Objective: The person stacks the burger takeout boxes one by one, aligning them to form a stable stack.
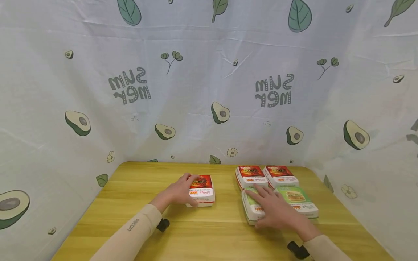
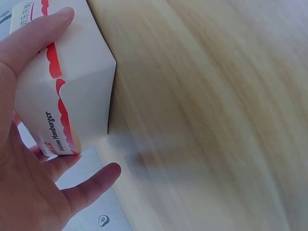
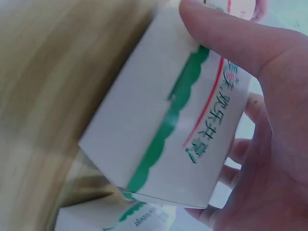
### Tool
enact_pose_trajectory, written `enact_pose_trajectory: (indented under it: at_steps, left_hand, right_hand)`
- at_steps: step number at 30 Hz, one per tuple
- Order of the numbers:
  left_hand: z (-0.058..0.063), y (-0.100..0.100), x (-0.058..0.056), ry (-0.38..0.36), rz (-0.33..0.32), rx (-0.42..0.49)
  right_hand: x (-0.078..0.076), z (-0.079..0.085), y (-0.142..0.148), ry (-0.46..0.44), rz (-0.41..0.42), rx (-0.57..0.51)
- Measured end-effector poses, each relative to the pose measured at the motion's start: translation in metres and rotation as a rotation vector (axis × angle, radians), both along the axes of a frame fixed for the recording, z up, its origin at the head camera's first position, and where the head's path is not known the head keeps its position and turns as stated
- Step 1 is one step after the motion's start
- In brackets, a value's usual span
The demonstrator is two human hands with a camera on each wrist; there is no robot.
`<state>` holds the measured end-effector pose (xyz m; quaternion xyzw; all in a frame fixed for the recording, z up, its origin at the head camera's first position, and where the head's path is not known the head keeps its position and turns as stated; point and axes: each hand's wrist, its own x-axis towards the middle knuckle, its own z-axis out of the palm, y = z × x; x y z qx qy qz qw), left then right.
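Got a red-topped burger box (image 1: 203, 195) gripped in the left hand (image 1: 179, 190), sat toward the back edge of the worktop (image 1: 209, 239). Also gripping a green-topped box (image 1: 251, 211) with the right hand (image 1: 277, 209), nearer the right edge, beside another green box (image 1: 299, 200) plus two red ones (image 1: 250, 177) by the back right corner.

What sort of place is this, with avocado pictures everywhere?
Probably a little indoor play or practice corner, though I can't be sure. There's a wood-grain table, a hanging cloth printed with avocados, and five burger boxes.
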<state>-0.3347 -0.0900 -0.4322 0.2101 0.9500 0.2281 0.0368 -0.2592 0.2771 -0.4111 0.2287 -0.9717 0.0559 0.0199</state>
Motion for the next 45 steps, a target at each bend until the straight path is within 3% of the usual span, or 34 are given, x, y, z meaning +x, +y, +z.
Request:
enact_pose_trajectory:
  at_steps: [9, 18, 31, 37, 45]
  left_hand:
    - [0.001, 0.001, -0.001, -0.019, -0.004, 0.002]
    - [0.002, 0.0, -0.001, -0.025, -0.013, 0.019]
    - [0.0, -0.001, -0.002, -0.018, -0.032, 0.032]
    - [-0.003, 0.0, -0.004, -0.012, -0.032, 0.038]
    - [-0.002, -0.001, -0.004, -0.007, -0.029, 0.019]
  right_hand:
    - [-0.006, 0.005, 0.0, -0.02, 0.014, 0.032]
    - [-0.008, 0.004, -0.004, -0.085, -0.002, -0.019]
    - [-0.009, 0.004, -0.004, -0.022, 0.044, -0.029]
    - [-0.01, 0.007, -0.006, -0.032, 0.032, -0.036]
    - [-0.01, 0.013, -0.012, 0.01, 0.076, -0.052]
